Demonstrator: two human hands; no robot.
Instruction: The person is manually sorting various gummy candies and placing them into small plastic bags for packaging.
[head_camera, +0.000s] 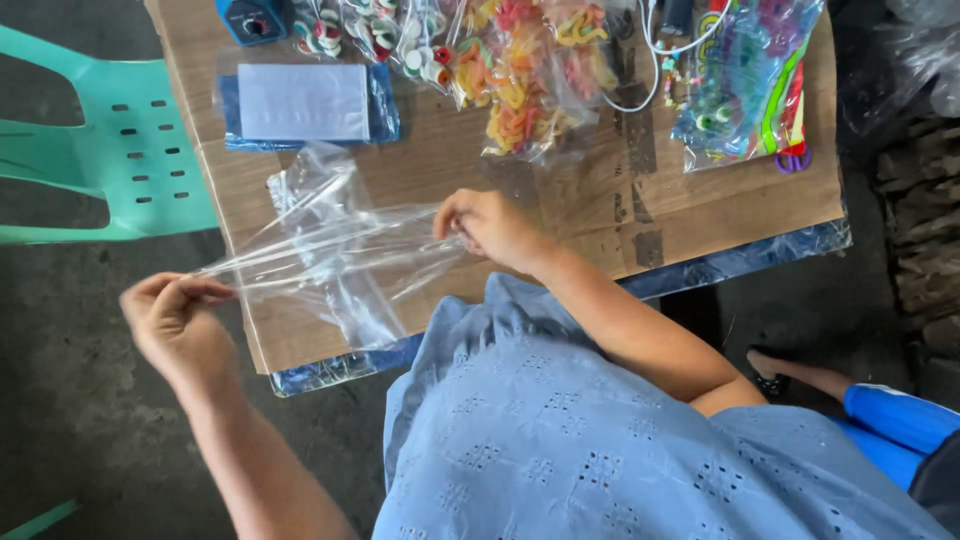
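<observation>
Pinched at both ends: left hand (175, 318) gripping one corner of the clear plastic bag (330, 245), right hand (490, 225) clenched on the opposite edge, film stretched taut between them. Bag held just above the cardboard-covered tabletop (600, 215), near its front edge. Beyond the bag, a blue-edged packet (305, 103) and bags of colourful bands (530, 75); left of the tabletop, a green plastic chair (130, 150).

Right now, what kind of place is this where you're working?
Probably a small home or roadside packing spot. A low table topped with cardboard holds clear bags of colourful small trinkets, a green plastic chair stands on bare concrete, and both hands stretch an empty clear plastic bag.
</observation>
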